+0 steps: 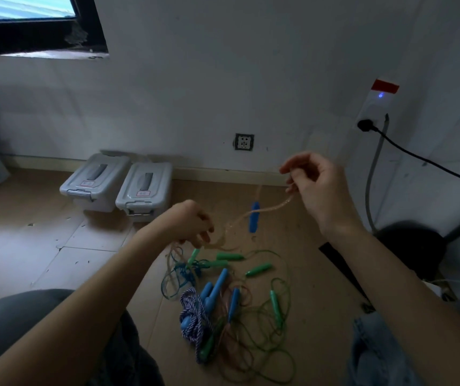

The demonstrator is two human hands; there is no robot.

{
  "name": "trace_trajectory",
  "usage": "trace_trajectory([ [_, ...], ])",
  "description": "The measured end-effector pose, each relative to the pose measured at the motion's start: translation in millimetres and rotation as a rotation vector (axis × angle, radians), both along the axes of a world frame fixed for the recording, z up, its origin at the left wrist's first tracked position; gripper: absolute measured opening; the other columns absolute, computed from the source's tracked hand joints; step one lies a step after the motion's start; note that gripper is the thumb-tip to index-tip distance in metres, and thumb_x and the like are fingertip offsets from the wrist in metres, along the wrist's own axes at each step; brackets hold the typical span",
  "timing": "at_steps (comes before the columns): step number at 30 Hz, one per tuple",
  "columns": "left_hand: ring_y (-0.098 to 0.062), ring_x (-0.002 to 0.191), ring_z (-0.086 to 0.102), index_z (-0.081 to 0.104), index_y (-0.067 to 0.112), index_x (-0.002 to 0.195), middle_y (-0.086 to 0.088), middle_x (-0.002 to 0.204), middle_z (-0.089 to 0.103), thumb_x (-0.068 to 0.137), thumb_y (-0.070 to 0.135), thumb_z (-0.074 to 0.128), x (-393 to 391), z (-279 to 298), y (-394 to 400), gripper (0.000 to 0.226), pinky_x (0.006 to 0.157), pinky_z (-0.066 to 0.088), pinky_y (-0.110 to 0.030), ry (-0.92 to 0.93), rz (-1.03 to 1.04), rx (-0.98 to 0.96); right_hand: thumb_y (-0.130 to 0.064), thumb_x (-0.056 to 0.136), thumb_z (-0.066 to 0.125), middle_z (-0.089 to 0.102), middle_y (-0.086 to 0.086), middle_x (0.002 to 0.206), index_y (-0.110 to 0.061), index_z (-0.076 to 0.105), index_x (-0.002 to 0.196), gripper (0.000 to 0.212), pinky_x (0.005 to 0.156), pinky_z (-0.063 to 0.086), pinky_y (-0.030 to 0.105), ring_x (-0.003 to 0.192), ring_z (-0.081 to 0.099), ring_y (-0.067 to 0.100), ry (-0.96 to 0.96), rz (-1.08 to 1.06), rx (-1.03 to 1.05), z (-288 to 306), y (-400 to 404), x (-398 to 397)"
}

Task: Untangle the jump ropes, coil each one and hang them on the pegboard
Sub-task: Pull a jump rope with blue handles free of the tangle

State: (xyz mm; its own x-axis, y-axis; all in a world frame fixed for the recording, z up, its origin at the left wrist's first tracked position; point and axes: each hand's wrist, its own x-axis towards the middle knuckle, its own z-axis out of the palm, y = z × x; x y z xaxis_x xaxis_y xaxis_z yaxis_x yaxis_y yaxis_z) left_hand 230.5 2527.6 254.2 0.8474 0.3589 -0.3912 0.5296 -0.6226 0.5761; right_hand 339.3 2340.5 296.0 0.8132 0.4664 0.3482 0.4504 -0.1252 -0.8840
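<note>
A: What fills the room?

B: A pale wall (223, 79) at the back and a brown floor (56, 232) below it. Two grey lidded boxes (117, 185) sit side by side on the floor against the wall, with a wall socket (244, 142) to their right.

A: And the ropes?

B: A tangled pile of jump ropes (231, 310) lies on the floor between the person's knees. Green cord loops widely around the right side, a blue and white braided rope (194, 316) is bunched at the left, and blue and green handles are scattered through the heap.

A: Is anything lifted?

B: One clear, pinkish rope (262, 211) is stretched in the air between the hands, above the pile. A blue handle (254, 217) hangs upright from it, near the middle.

A: How are the hands?

B: The right hand (318, 188) is raised higher, thumb and fingers pinched together on the rope's upper end. The left hand (192, 221) is lower, knuckles up, fingers curled closed around the rope's other stretch, with more loops trailing from it down into the pile.
</note>
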Motion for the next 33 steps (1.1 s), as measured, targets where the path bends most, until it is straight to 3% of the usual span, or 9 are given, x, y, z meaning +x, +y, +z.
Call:
trace_trajectory([
  [3,-0.001,0.042,0.056,0.064,0.013,0.079,0.007,0.058,0.069,0.093,0.021,0.050,-3.6,18.2,-2.2,0.021,0.043,0.038,-0.016,-0.141,0.085,-0.194,-0.002,0.090,0.052,0.055,-0.002,0.096,-0.018,0.055,0.084,0.017,0.057,0.047,0.009,0.068,0.057,0.001,-0.145,-0.044,-0.215,-7.0,2.2,1.2],
  [6,-0.003,0.043,0.053,0.066,0.018,0.073,0.008,0.054,0.067,0.091,0.022,0.052,-8.2,34.1,-6.5,0.024,0.050,0.041,-0.020,-0.242,0.102,-0.280,-0.016,0.088,0.059,0.042,-0.002,0.112,-0.019,0.060,0.096,0.008,0.079,0.038,0.015,0.091,0.046,0.006,-0.164,0.018,-0.567,-14.3,3.2,3.1],
  [10,-0.004,0.047,0.055,0.072,0.026,0.064,0.008,0.057,0.067,0.085,0.029,0.057,-9.9,46.6,-14.9,0.027,0.047,0.045,-0.016,-0.385,0.065,-0.394,-0.040,0.087,0.057,0.048,-0.014,0.120,-0.032,0.063,0.101,0.017,0.094,0.032,0.024,0.117,0.043,0.004,0.087,0.343,-0.437,-14.3,9.2,-8.9],
  [13,-0.003,0.048,0.057,0.073,0.027,0.066,0.006,0.058,0.066,0.084,0.029,0.057,-10.1,47.7,-15.8,0.024,0.045,0.045,-0.014,-0.444,0.051,-0.446,-0.054,0.075,0.058,0.067,-0.010,0.105,-0.033,0.064,0.102,0.034,0.089,0.047,0.030,0.103,0.060,0.005,0.277,0.611,-0.445,-14.0,10.1,-15.6],
  [15,-0.005,0.047,0.056,0.073,0.025,0.063,0.005,0.056,0.065,0.083,0.028,0.058,-8.3,46.5,-11.9,0.025,0.049,0.041,-0.020,-0.477,0.125,-0.489,-0.040,0.078,0.064,0.072,-0.001,0.093,-0.026,0.067,0.095,0.023,0.085,0.051,0.032,0.089,0.067,0.011,0.270,0.680,-0.446,-15.0,9.6,-16.8],
  [19,-0.006,0.047,0.051,0.073,0.023,0.065,0.004,0.059,0.063,0.080,0.025,0.061,-6.5,47.1,-2.0,0.019,0.048,0.034,-0.020,-0.465,0.178,-0.683,-0.015,0.083,0.066,0.067,0.001,0.070,-0.018,0.071,0.081,0.006,0.066,0.054,0.021,0.063,0.063,0.011,0.304,0.612,-0.226,-11.2,8.2,-12.3],
  [25,-0.003,0.047,0.052,0.069,0.016,0.086,0.006,0.063,0.067,0.066,0.055,0.061,-14.5,48.4,-1.9,0.045,0.047,0.038,-0.019,-0.179,-0.050,-0.459,-0.020,0.082,0.067,0.060,-0.011,0.060,-0.027,0.068,0.076,0.010,0.048,0.042,0.010,0.049,0.051,-0.004,0.140,0.217,-0.138,-8.0,3.7,-2.5],
  [29,0.001,0.038,0.049,0.065,0.016,0.085,0.010,0.053,0.065,0.087,0.034,0.057,-11.8,41.0,-4.0,0.020,0.039,0.039,-0.010,-0.082,-0.044,-0.217,-0.023,0.084,0.065,0.059,-0.013,0.068,-0.029,0.064,0.077,0.010,0.052,0.039,0.008,0.053,0.052,-0.008,0.061,0.007,-0.087,-12.3,4.0,-0.3],
  [33,-0.008,0.057,0.058,0.060,0.013,0.087,0.001,0.069,0.065,0.089,0.019,0.054,-10.4,34.7,2.7,0.009,0.053,0.049,-0.018,-0.147,0.078,-0.153,-0.024,0.092,0.055,0.053,-0.009,0.063,-0.017,0.062,0.082,0.014,0.043,0.036,0.007,0.046,0.048,-0.006,-0.002,-0.204,-0.018,-11.1,4.7,0.6],
])
